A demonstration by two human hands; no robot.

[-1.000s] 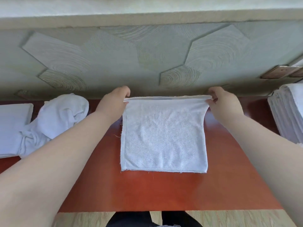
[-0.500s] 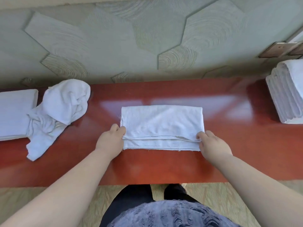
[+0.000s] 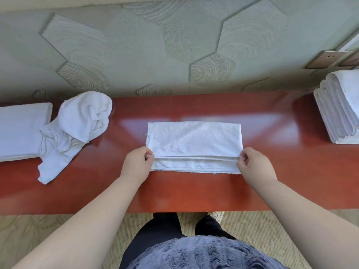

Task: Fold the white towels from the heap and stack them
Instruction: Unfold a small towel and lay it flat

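A white towel (image 3: 194, 140) lies folded over on the red-brown table (image 3: 194, 193), its upper layer stopping short of the near edge. My left hand (image 3: 137, 164) pinches the left corner of that upper layer. At the right corner my right hand (image 3: 256, 165) pinches the same layer. A crumpled heap of white towels (image 3: 77, 125) lies at the left of the table. At the far right edge stands a stack of folded towels (image 3: 342, 107).
A flat white folded cloth (image 3: 21, 131) lies at the far left, partly under the heap. A patterned grey-green wall (image 3: 174, 45) runs behind the table. Striped matting (image 3: 252, 226) covers the floor in front, where my legs show.
The far edge of the towel was brought toward me and laid over the near half. Both hands now pinch the upper layer's corners near the front edge.
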